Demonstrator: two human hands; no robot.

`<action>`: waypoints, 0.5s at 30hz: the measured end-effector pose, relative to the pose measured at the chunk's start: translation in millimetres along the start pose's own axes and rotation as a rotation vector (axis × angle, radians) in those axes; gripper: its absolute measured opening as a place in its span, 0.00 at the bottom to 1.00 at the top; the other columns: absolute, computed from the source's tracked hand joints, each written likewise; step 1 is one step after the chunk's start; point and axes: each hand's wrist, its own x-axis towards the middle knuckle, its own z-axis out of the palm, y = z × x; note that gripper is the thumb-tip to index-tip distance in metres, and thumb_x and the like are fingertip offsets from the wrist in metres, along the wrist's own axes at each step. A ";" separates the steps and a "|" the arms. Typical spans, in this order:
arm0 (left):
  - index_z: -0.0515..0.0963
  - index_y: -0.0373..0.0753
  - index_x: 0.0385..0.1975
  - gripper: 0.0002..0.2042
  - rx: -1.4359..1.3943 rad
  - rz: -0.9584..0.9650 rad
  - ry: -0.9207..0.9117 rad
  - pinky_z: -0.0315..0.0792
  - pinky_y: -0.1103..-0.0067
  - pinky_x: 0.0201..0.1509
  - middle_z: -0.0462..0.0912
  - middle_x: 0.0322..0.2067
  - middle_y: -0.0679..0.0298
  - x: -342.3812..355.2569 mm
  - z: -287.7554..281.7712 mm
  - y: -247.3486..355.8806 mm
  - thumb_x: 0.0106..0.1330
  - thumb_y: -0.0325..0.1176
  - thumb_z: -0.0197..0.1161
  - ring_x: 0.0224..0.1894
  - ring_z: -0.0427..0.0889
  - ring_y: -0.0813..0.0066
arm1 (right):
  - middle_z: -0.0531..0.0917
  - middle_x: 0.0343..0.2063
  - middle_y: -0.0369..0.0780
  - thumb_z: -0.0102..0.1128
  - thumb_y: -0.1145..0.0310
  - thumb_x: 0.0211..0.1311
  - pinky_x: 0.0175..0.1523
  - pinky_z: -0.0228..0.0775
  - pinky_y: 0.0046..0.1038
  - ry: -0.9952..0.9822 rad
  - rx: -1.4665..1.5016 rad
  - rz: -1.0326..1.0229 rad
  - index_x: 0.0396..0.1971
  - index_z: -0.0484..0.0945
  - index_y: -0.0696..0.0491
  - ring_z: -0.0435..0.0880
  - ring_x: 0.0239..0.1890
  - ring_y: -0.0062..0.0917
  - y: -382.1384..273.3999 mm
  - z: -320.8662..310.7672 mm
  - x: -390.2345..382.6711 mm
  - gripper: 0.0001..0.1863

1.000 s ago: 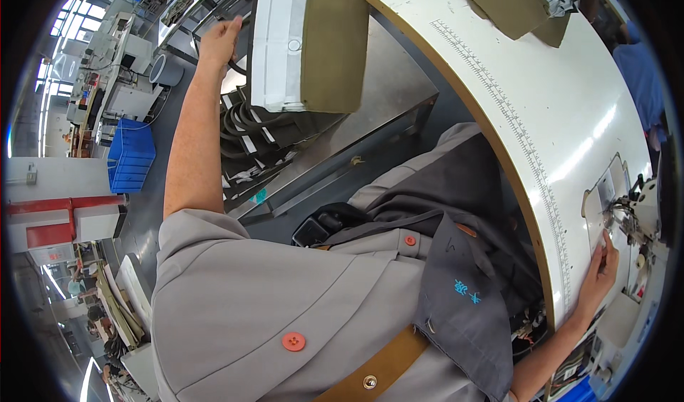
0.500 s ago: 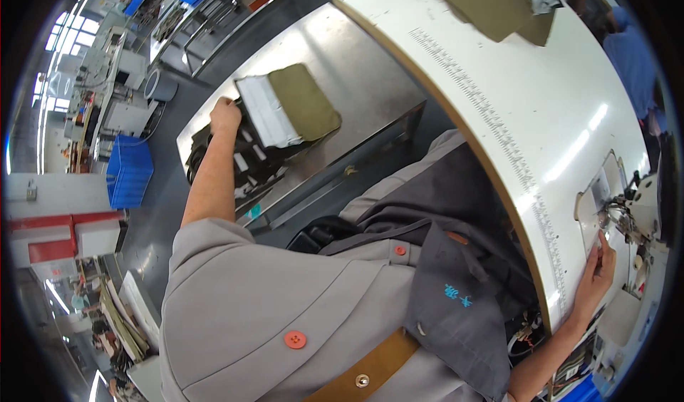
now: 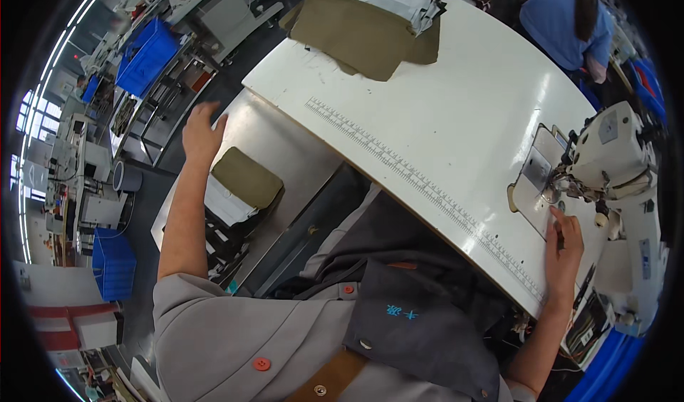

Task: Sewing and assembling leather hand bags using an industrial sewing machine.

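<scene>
My left hand [image 3: 204, 135] is raised over the far left part of the metal side table, thumb and fingers apart, holding nothing. Below it, partly behind my forearm, a stack of olive and white fabric pieces [image 3: 248, 179] lies on that table. My right hand [image 3: 564, 252] rests on the white sewing table, just in front of the sewing machine's [image 3: 605, 149] presser foot. Its fingers are curled together around something dark and small that I cannot make out. Another pile of olive fabric pieces [image 3: 353, 35] with white parts lies at the far end of the white table.
The white sewing table [image 3: 434, 131] has a printed ruler scale along its near edge. A metal side table [image 3: 285, 135] stands lower on the left. Blue bins [image 3: 114, 264] stand on the floor and a rack at left. A person in a blue shirt [image 3: 563, 21] is at the far right.
My left hand has let go of the fabric stack's edge, lifted away and opened. The view has turned toward the left, bringing more of the far table into sight. My right hand stays by the machine.
</scene>
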 end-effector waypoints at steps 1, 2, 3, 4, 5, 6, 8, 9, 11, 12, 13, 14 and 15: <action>0.83 0.44 0.51 0.17 -0.060 0.115 0.065 0.77 0.64 0.56 0.84 0.53 0.59 28.5 -5.6 34.1 0.65 0.42 0.70 0.54 0.83 0.55 | 0.69 0.31 0.37 0.56 0.81 0.69 0.41 0.65 0.22 -0.008 0.015 0.003 0.55 0.81 0.57 0.70 0.33 0.22 -1.0 0.0 0.8 0.16; 0.83 0.42 0.51 0.17 -0.128 0.231 0.126 0.77 0.66 0.57 0.84 0.52 0.58 55.6 -3.5 70.3 0.65 0.41 0.70 0.53 0.84 0.55 | 0.69 0.30 0.37 0.56 0.82 0.69 0.40 0.65 0.22 -0.017 0.021 0.011 0.54 0.81 0.57 0.70 0.32 0.22 -2.0 1.3 1.5 0.16; 0.82 0.41 0.51 0.18 -0.196 0.338 0.169 0.77 0.66 0.57 0.84 0.52 0.58 82.3 -3.2 106.7 0.65 0.42 0.70 0.53 0.84 0.55 | 0.71 0.29 0.37 0.59 0.80 0.67 0.37 0.66 0.23 0.017 -0.022 -0.013 0.51 0.83 0.57 0.72 0.32 0.22 -4.6 1.7 3.1 0.14; 0.82 0.39 0.51 0.19 -0.261 0.445 0.216 0.77 0.66 0.57 0.84 0.51 0.57 106.4 -6.5 142.2 0.65 0.42 0.70 0.52 0.84 0.55 | 0.71 0.29 0.37 0.59 0.80 0.67 0.37 0.66 0.23 0.031 -0.028 -0.007 0.51 0.83 0.57 0.72 0.32 0.22 -3.7 0.4 3.1 0.14; 0.82 0.39 0.52 0.20 -0.312 0.514 0.259 0.77 0.66 0.57 0.84 0.52 0.57 126.7 -13.5 177.3 0.64 0.43 0.70 0.52 0.84 0.55 | 0.71 0.29 0.37 0.59 0.80 0.67 0.37 0.66 0.23 0.022 0.018 0.003 0.51 0.83 0.57 0.72 0.31 0.22 -1.4 1.5 3.9 0.14; 0.81 0.39 0.53 0.21 -0.363 0.584 0.303 0.77 0.66 0.57 0.84 0.52 0.57 144.6 -15.6 208.4 0.64 0.43 0.71 0.53 0.84 0.55 | 0.71 0.29 0.37 0.60 0.81 0.66 0.37 0.66 0.23 0.013 0.064 0.010 0.51 0.84 0.56 0.72 0.31 0.22 0.3 3.1 5.5 0.15; 0.80 0.40 0.56 0.25 -0.379 0.640 0.349 0.75 0.63 0.60 0.82 0.56 0.59 178.0 -5.0 259.2 0.65 0.50 0.70 0.58 0.81 0.58 | 0.72 0.28 0.36 0.61 0.81 0.64 0.35 0.65 0.23 0.041 0.071 0.001 0.50 0.84 0.56 0.72 0.30 0.21 3.6 3.5 7.8 0.15; 0.80 0.40 0.56 0.25 -0.406 0.647 0.373 0.75 0.63 0.60 0.82 0.56 0.59 193.3 2.8 281.4 0.65 0.50 0.70 0.58 0.81 0.58 | 0.72 0.28 0.36 0.62 0.82 0.63 0.35 0.65 0.24 0.041 0.067 -0.005 0.49 0.85 0.56 0.71 0.29 0.21 -0.4 -1.9 4.7 0.15; 0.83 0.43 0.55 0.29 -0.339 0.449 0.452 0.71 0.59 0.65 0.79 0.61 0.61 220.2 20.3 321.7 0.63 0.60 0.68 0.66 0.75 0.61 | 0.71 0.26 0.36 0.64 0.82 0.61 0.32 0.65 0.25 0.060 0.084 -0.025 0.48 0.85 0.55 0.71 0.26 0.22 4.0 -2.6 4.5 0.15; 0.83 0.43 0.55 0.29 -0.354 0.459 0.464 0.71 0.59 0.65 0.79 0.61 0.61 231.9 22.4 332.5 0.63 0.60 0.68 0.66 0.75 0.61 | 0.71 0.26 0.36 0.64 0.82 0.61 0.32 0.65 0.25 0.078 0.073 -0.020 0.48 0.85 0.55 0.71 0.26 0.22 6.2 -2.8 4.8 0.15; 0.85 0.44 0.53 0.31 -0.411 0.262 0.301 0.69 0.58 0.67 0.78 0.63 0.62 241.1 24.7 345.8 0.61 0.63 0.68 0.68 0.73 0.61 | 0.71 0.25 0.37 0.65 0.81 0.60 0.32 0.65 0.26 0.074 0.082 -0.028 0.47 0.85 0.55 0.71 0.25 0.23 9.2 -2.5 4.8 0.15; 0.87 0.46 0.50 0.32 -0.468 0.072 0.133 0.67 0.58 0.69 0.76 0.64 0.62 250.7 27.5 360.6 0.59 0.67 0.68 0.70 0.70 0.61 | 0.71 0.24 0.37 0.65 0.81 0.60 0.31 0.65 0.27 0.076 0.085 -0.034 0.47 0.85 0.55 0.72 0.25 0.24 10.0 -4.6 3.5 0.15; 0.88 0.46 0.48 0.31 -0.515 -0.006 0.042 0.67 0.58 0.70 0.76 0.64 0.62 260.8 30.2 358.5 0.57 0.67 0.69 0.70 0.70 0.61 | 0.72 0.23 0.38 0.66 0.80 0.59 0.31 0.66 0.29 0.088 0.049 -0.062 0.46 0.86 0.54 0.73 0.24 0.27 5.2 -4.1 6.3 0.14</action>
